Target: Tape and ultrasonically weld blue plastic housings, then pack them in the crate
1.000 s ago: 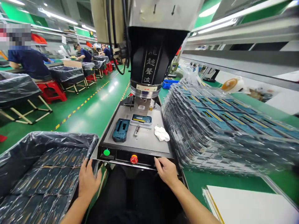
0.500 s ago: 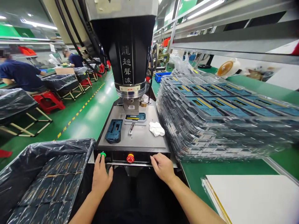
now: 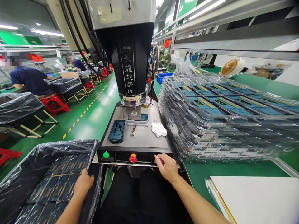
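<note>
My right hand (image 3: 167, 166) is curled closed against the right end of the machine's black front panel (image 3: 119, 156), its thumb side touching the panel. What lies under those fingers is hidden. My left hand (image 3: 83, 183) is over the inner right side of a plastic-lined bin (image 3: 30, 155) that holds rows of dark casings (image 3: 59, 183); its fingertips are hidden, so I cannot tell whether they grip anything. On the machine's plate, the metal horn (image 3: 134, 112) rests on or just over a blue casing (image 3: 144, 117) in a fixture (image 3: 137, 123). Another dark blue casing (image 3: 116, 131) lies to the left.
A green button (image 3: 106, 155) and a red stop button (image 3: 133, 158) sit on the panel. White cloth (image 3: 158, 129) lies on the plate. Stacked clear trays (image 3: 198, 133) of blue casings stand to the right, behind white sheets (image 3: 254, 196). People (image 3: 29, 79) sit at left.
My left hand has left the green button and moved left and down over the bin. The horn has come down over the casing in the fixture. My right hand stays at the panel.
</note>
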A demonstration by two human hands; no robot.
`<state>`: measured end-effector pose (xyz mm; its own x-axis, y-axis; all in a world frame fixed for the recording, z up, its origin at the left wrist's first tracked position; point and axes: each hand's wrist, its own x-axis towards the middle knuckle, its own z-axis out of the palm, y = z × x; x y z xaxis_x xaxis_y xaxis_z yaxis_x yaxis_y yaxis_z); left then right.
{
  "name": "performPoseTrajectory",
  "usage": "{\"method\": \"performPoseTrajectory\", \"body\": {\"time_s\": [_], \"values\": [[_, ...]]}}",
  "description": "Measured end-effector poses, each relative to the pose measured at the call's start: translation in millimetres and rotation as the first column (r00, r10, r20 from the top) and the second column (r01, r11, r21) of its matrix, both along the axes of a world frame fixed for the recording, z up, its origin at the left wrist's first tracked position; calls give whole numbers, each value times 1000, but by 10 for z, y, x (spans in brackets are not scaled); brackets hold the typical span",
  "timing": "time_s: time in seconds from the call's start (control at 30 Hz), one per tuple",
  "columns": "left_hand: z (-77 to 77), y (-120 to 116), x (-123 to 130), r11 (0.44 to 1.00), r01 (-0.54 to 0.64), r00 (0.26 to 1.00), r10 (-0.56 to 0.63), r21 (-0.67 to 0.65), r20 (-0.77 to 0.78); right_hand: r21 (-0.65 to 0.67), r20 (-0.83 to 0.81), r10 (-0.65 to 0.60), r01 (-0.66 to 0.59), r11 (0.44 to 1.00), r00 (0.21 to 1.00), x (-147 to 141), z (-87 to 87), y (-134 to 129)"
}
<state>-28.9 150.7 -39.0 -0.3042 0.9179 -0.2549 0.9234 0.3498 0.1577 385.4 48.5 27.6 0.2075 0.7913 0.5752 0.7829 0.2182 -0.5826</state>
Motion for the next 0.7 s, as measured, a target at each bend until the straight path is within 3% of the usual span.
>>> {"method": "performPoseTrajectory", "body": {"time_s": [0.1, 0.5, 0.7], "values": [[-43, -15, -20, 997, -34, 999, 35, -69, 21, -2, -17, 6, -6, 1000, 1000, 1, 3, 3], [-59, -37, 1, 997, -45, 997, 49, -66, 56, 2, -34, 6, -6, 1000, 999, 10, 8, 31], [15, -48, 38, 992, -64, 995, 72, -105, 68, 0, -34, -17, 17, 1000, 999, 18, 229, 168]]}}
